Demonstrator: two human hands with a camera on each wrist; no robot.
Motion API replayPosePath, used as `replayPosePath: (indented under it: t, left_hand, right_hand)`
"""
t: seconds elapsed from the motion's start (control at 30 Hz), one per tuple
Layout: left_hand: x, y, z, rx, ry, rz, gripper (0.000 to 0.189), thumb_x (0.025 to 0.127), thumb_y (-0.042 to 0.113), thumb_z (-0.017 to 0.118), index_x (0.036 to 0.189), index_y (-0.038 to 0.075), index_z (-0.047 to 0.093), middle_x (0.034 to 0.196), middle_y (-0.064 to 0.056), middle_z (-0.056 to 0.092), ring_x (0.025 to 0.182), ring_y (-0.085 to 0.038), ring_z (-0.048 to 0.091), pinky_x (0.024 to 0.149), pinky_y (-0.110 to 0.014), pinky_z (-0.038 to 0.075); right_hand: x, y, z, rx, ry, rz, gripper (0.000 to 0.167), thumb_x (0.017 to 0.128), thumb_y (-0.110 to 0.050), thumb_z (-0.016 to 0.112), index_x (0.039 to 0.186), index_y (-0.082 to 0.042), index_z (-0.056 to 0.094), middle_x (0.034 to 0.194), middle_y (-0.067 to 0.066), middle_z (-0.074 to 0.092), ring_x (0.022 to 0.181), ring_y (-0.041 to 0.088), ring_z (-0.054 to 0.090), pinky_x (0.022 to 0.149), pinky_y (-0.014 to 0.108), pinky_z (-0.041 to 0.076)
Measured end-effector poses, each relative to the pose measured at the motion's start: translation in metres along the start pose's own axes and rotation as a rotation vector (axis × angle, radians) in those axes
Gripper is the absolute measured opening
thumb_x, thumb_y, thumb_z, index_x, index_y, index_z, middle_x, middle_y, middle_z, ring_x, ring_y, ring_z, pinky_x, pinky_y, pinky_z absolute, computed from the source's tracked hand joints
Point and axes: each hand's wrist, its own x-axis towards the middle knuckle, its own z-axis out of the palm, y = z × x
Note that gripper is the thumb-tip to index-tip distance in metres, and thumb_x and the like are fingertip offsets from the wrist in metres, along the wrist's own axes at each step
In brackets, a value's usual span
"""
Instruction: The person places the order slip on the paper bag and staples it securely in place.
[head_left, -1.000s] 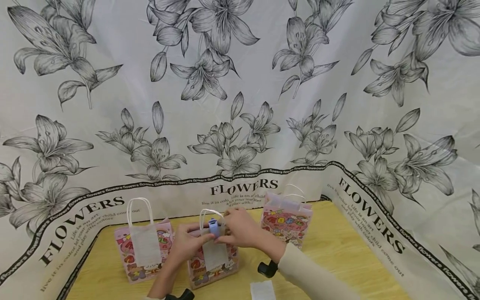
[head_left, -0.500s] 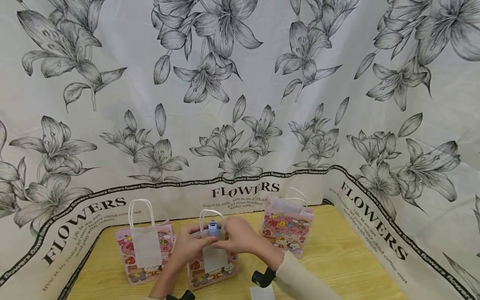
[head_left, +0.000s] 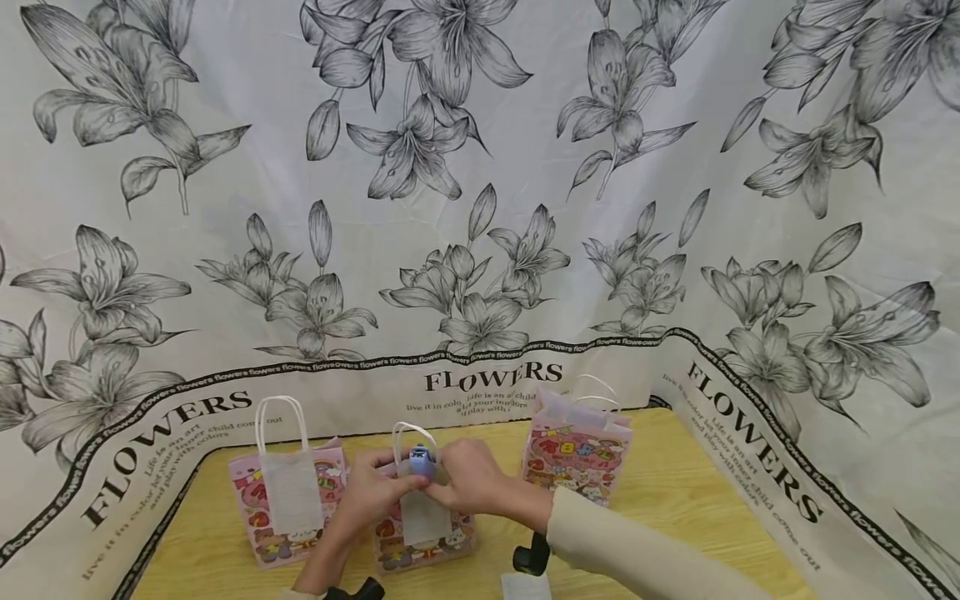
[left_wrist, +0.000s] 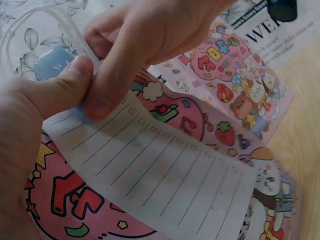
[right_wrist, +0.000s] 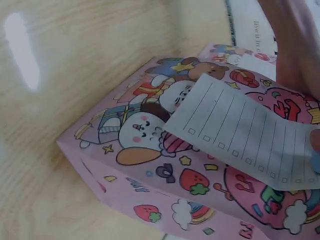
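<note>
Both hands meet at the top edge of a pink cartoon gift bag (head_left: 388, 557) in the middle of the table. Between them is a small light-blue stapler (left_wrist: 52, 62), at the top of a white lined checklist sheet (left_wrist: 175, 172) lying against the bag's front. My left hand (head_left: 372, 490) pinches the stapler, thumb in front and fingers behind the bag's rim. From the other side my right hand (head_left: 474, 477) grips it too, its thumb low on the stapler by the sheet. The bag's white handle (head_left: 411, 427) loops up behind the stapler.
On the left a matching bag (head_left: 251, 500) stands with a white sheet (head_left: 291, 496) on its front. A third bag (head_left: 577, 454) is at the back right. Loose white paper (head_left: 525, 587) lies at the front of the yellow table (head_left: 690, 517). A flowered curtain (head_left: 525, 150) hangs behind.
My right hand has come down a little, its fingers now lower beside the bag's handle. The stapler has tipped, its end turned more toward the head camera. My left hand stays nearly in place.
</note>
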Motion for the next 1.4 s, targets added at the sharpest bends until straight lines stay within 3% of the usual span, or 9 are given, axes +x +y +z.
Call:
replayPosePath:
  t: [0.13,0.33,0.53,0.87,0.97,1.13,1.2,1.3,1.4]
  left_hand:
    - [-0.006,-0.001,0.0,-0.015,0.006,-0.043,0.031,0.07,0.007,0.087,0.098,0.001,0.076,0.091,-0.01,0.072,0.079,-0.019,0.065,0.065,-0.031,0.054]
    - [-0.011,-0.001,0.004,-0.02,-0.022,-0.108,0.034,0.07,0.012,0.088,0.098,-0.001,0.075,0.089,-0.012,0.071,0.077,-0.021,0.065,0.065,-0.031,0.054]
    - [0.003,0.008,-0.001,0.002,-0.058,-0.083,0.039,0.075,0.015,0.086,0.108,0.0,0.072,0.098,-0.015,0.07,0.075,-0.02,0.067,0.059,-0.03,0.053]
    - [0.011,0.018,-0.02,0.09,-0.126,-0.073,0.046,0.08,0.02,0.082,0.12,0.003,0.067,0.116,-0.016,0.066,0.104,-0.031,0.064,0.075,-0.035,0.056]
    - [0.008,0.028,-0.022,0.232,-0.043,0.049,0.049,0.078,0.019,0.084,0.123,0.009,0.066,0.121,-0.011,0.064,0.109,-0.034,0.061,0.081,-0.044,0.054]
    - [-0.002,0.044,-0.019,0.57,0.251,0.526,0.047,0.069,0.01,0.088,0.113,0.007,0.07,0.111,-0.007,0.063,0.101,-0.029,0.058,0.081,-0.045,0.048]
    - [-0.006,0.049,-0.018,0.624,0.32,0.641,0.04,0.067,0.006,0.088,0.103,0.006,0.072,0.103,-0.005,0.062,0.092,-0.025,0.058,0.075,-0.041,0.047]
    - [-0.01,0.052,-0.014,0.659,0.297,0.637,0.034,0.065,0.005,0.089,0.096,0.007,0.073,0.096,0.001,0.064,0.077,-0.017,0.06,0.067,-0.036,0.048]
    - [-0.012,0.053,-0.009,0.667,0.163,0.485,0.038,0.07,0.011,0.089,0.104,0.008,0.072,0.101,0.003,0.065,0.069,-0.012,0.059,0.059,-0.029,0.05]
  right_hand:
    - [-0.002,-0.003,0.005,0.031,0.039,-0.032,0.051,0.083,-0.038,0.072,0.053,-0.02,0.034,0.046,-0.016,0.022,0.042,-0.002,0.017,0.041,0.016,0.015]
    - [-0.007,0.004,0.0,0.105,-0.027,-0.088,0.055,0.084,-0.04,0.072,0.048,-0.019,0.036,0.042,-0.018,0.023,0.037,-0.006,0.02,0.037,0.013,0.021]
    - [0.006,0.013,-0.015,0.065,-0.124,-0.063,0.052,0.085,-0.045,0.07,0.052,-0.02,0.039,0.043,-0.016,0.026,0.037,-0.004,0.025,0.038,0.013,0.025]
    - [0.016,0.018,-0.016,0.158,-0.185,-0.042,0.048,0.084,-0.047,0.073,0.056,-0.02,0.045,0.044,-0.016,0.03,0.037,-0.004,0.024,0.039,0.014,0.023]
    - [0.017,0.018,-0.016,0.144,-0.187,-0.056,0.042,0.084,-0.047,0.073,0.06,-0.02,0.052,0.044,-0.015,0.029,0.038,-0.004,0.022,0.039,0.014,0.022]
    - [0.017,0.018,-0.015,0.158,-0.212,-0.028,0.029,0.084,-0.046,0.073,0.079,-0.018,0.067,0.046,-0.016,0.032,0.039,-0.004,0.021,0.039,0.014,0.021]
    - [0.017,0.018,-0.015,0.159,-0.211,-0.017,0.029,0.084,-0.046,0.074,0.086,-0.017,0.071,0.047,-0.016,0.033,0.039,-0.005,0.022,0.039,0.014,0.021]
    - [0.018,0.018,-0.015,0.137,-0.205,-0.017,0.031,0.083,-0.047,0.074,0.091,-0.017,0.073,0.047,-0.016,0.033,0.039,-0.005,0.022,0.039,0.014,0.022]
    - [0.017,0.019,-0.014,0.115,-0.205,-0.001,0.032,0.082,-0.05,0.074,0.084,-0.018,0.072,0.047,-0.016,0.034,0.039,-0.004,0.025,0.039,0.014,0.024]
